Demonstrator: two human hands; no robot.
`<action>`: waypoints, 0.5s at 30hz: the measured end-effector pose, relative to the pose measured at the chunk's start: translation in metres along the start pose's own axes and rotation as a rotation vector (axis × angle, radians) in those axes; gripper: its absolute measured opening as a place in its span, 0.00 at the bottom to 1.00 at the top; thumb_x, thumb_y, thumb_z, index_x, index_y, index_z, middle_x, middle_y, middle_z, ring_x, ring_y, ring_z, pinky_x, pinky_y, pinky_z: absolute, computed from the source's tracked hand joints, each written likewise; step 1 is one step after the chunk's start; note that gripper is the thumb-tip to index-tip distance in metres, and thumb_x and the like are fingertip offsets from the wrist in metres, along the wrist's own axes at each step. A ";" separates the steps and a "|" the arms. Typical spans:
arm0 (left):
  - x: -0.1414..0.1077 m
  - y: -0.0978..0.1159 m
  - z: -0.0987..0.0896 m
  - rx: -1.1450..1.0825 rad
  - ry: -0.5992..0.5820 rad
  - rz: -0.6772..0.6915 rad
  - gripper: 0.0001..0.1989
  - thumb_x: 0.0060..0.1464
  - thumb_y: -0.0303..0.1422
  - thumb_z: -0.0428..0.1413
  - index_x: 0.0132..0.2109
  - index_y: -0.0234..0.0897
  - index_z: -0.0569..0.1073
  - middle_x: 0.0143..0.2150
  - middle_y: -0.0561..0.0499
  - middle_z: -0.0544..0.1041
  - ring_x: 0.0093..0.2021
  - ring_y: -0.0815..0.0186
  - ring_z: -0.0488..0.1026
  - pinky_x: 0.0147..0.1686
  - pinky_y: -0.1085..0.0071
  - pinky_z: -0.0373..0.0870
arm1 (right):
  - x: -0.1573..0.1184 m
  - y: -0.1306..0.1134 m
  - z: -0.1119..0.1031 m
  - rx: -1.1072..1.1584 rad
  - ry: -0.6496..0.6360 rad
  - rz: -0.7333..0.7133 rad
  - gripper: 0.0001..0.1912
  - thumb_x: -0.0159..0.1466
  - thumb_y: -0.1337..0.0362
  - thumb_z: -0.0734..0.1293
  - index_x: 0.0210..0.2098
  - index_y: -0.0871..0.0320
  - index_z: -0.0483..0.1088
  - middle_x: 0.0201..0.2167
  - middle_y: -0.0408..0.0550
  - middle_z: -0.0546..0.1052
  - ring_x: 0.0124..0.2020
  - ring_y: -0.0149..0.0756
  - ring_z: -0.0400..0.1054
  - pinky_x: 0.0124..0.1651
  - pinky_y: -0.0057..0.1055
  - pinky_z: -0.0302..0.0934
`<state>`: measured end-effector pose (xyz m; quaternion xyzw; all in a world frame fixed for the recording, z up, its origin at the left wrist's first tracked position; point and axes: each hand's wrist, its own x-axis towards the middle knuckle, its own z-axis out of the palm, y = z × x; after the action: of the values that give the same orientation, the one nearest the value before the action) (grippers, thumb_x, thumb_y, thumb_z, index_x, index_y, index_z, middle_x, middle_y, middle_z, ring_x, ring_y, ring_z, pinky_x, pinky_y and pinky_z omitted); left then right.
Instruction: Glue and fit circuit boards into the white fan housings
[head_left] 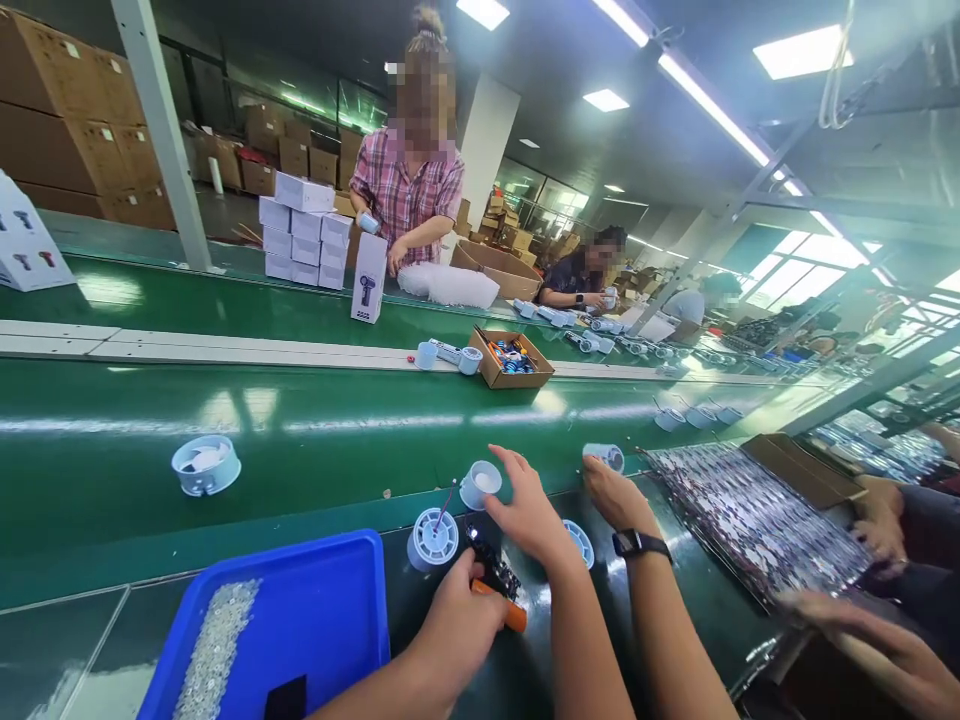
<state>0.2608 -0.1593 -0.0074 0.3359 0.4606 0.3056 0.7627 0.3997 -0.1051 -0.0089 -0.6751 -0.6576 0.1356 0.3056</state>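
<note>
My left hand [459,615] is closed around an orange cylindrical object [511,612], beside a dark cluster of small parts [495,565]. Fingers spread, my right hand [526,508] hovers at the rim of a pale blue cup-shaped part [480,486]; whether the thumb touches it is unclear. A round white-blue part [433,540] with spokes and a thin wire stands left of the dark parts. Another round part [579,545] is half hidden behind my right forearm.
A co-worker's hand [616,495] with a black watch holds a pale blue ring [604,457]. Blue tray [375,600] with small clear pieces lies left. Beyond are a lone ring [206,466] and a cardboard box [514,378]. Wired parts [757,510] and a co-worker's hands are right.
</note>
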 end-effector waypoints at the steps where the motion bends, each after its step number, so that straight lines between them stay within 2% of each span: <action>1: -0.001 -0.003 -0.002 0.008 -0.006 0.002 0.17 0.36 0.17 0.54 0.38 0.33 0.73 0.32 0.51 0.73 0.30 0.68 0.67 0.29 0.74 0.61 | -0.001 0.002 0.001 0.016 0.008 0.007 0.32 0.55 0.69 0.62 0.59 0.59 0.60 0.57 0.56 0.65 0.60 0.46 0.57 0.63 0.51 0.52; 5: -0.007 -0.014 -0.012 0.062 -0.013 -0.034 0.26 0.36 0.20 0.56 0.47 0.31 0.72 0.26 0.52 0.74 0.23 0.68 0.66 0.25 0.72 0.60 | -0.002 0.009 0.014 0.085 0.029 0.033 0.31 0.55 0.66 0.62 0.59 0.61 0.59 0.57 0.57 0.66 0.60 0.46 0.59 0.62 0.50 0.53; 7: -0.015 -0.013 -0.019 0.132 -0.021 0.010 0.27 0.35 0.22 0.57 0.48 0.33 0.72 0.31 0.49 0.76 0.27 0.65 0.70 0.28 0.71 0.63 | 0.000 0.009 0.022 0.123 0.033 0.040 0.32 0.55 0.66 0.63 0.59 0.62 0.60 0.55 0.57 0.67 0.58 0.47 0.60 0.61 0.50 0.54; 8: -0.020 -0.009 -0.022 0.185 -0.042 0.051 0.25 0.35 0.23 0.57 0.46 0.34 0.74 0.34 0.47 0.77 0.31 0.64 0.72 0.30 0.72 0.64 | 0.001 0.009 0.025 0.144 0.035 0.045 0.32 0.54 0.66 0.63 0.59 0.61 0.60 0.54 0.57 0.68 0.57 0.47 0.62 0.60 0.51 0.55; 10: -0.031 0.008 -0.029 0.313 -0.114 0.131 0.17 0.36 0.25 0.57 0.39 0.36 0.77 0.39 0.47 0.76 0.35 0.62 0.73 0.31 0.72 0.65 | 0.003 0.007 0.029 0.190 0.042 0.050 0.30 0.54 0.67 0.64 0.57 0.60 0.62 0.51 0.55 0.70 0.53 0.47 0.64 0.59 0.51 0.55; 12: -0.040 0.033 -0.034 0.462 -0.168 0.198 0.11 0.40 0.28 0.55 0.35 0.37 0.76 0.37 0.48 0.75 0.34 0.63 0.72 0.30 0.72 0.64 | 0.003 0.004 0.028 0.247 0.056 0.054 0.29 0.53 0.68 0.63 0.56 0.57 0.64 0.49 0.52 0.71 0.51 0.44 0.65 0.59 0.48 0.55; 15: -0.037 0.074 -0.042 0.741 -0.134 0.359 0.08 0.50 0.30 0.51 0.37 0.38 0.73 0.35 0.49 0.73 0.34 0.63 0.70 0.34 0.70 0.65 | -0.001 0.001 0.023 0.351 0.080 0.074 0.30 0.50 0.70 0.63 0.54 0.56 0.64 0.49 0.51 0.69 0.51 0.42 0.64 0.59 0.44 0.55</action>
<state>0.1967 -0.1354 0.0550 0.6816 0.4228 0.2246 0.5533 0.3868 -0.1002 -0.0272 -0.6398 -0.5860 0.2323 0.4396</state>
